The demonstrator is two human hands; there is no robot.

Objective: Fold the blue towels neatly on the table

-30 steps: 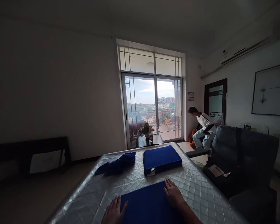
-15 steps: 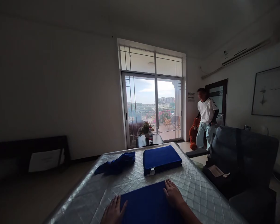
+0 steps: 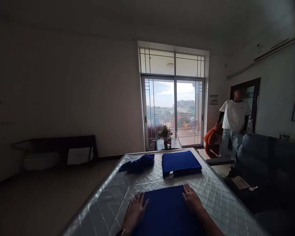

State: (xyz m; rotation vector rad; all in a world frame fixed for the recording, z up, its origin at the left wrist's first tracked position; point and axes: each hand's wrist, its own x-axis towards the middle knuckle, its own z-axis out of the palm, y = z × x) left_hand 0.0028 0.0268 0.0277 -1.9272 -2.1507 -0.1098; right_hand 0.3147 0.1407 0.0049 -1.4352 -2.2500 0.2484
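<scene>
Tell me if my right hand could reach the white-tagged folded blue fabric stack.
Probably yes: the right hand rests on the flat blue cloth, and only silver quilted surface shows between that hand and the stack.

nearest blue cloth [image 3: 166, 209] cut off below, wall sign [image 3: 213, 100] unreadable

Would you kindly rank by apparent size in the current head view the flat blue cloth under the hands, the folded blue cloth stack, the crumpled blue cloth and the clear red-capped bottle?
1. Flat blue cloth, though nearest the camera and partly cut off
2. Folded blue cloth stack
3. Crumpled blue cloth
4. Clear red-capped bottle
</scene>
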